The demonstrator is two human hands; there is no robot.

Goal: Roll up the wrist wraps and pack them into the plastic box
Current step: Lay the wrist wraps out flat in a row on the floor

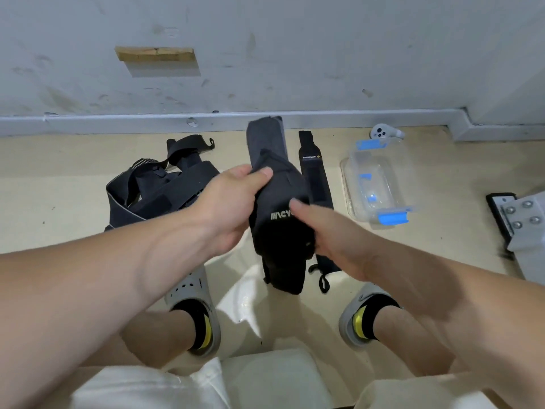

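White shorts [147, 388] fill the bottom edge, and past them both bare forearms reach out over grey clogs [194, 293] worn with black-and-yellow socks. The left hand [233, 202] grips the held wrist wrap [280, 237] at its left edge about halfway along, with the thumb pressed across the front and the fingers curled behind. The right hand [333, 234], blurred, pinches the right edge lower down, its thumb just beside the white lettering and its other fingers hidden by cloth. The wrap is up off the floor between the two hands. It is black and thick at the near end, folded over on itself around the middle, and greyer at the far end. Its long axis runs away from the person, with the far end rising toward the grey wall [295, 54] and the near end hanging down between the feet. A second wrist wrap [314, 178] lies flat on the floor just to its right, parallel, with a loop at its near end. A clear plastic box [354, 202] with blue clips sits further right, and a heap of black straps [165, 184] lies to the left.
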